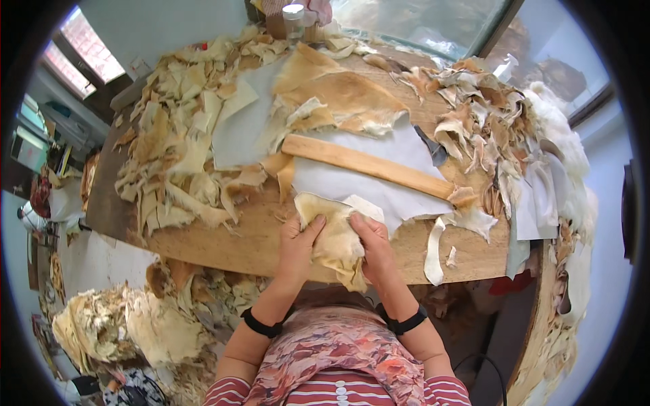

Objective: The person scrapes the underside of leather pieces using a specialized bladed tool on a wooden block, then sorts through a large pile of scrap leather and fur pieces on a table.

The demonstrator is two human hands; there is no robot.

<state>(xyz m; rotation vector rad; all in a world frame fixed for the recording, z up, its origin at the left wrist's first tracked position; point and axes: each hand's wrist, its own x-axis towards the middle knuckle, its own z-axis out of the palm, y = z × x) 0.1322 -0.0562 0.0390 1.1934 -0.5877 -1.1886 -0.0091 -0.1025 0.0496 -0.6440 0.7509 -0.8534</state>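
Both hands, the left hand (296,245) and the right hand (374,245), grip a tan hide piece (333,233) at the near edge of the wooden table (250,240). A long wooden stick (369,166) lies just behind it on white sheets (365,186). Heaps of scraps (179,145) crowd the table, and a clear jar (294,20) with a white lid stands at the far edge.

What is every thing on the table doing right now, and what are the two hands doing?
Left hand: gripping the hide piece.
Right hand: gripping the same piece.
Hide piece: folded, held at the table edge.
Wooden stick: lying flat on the white sheet.
White sheet: spread out.
Scrap pile: heaped loosely.
Jar: upright, lid on.
Table: covered in scraps.
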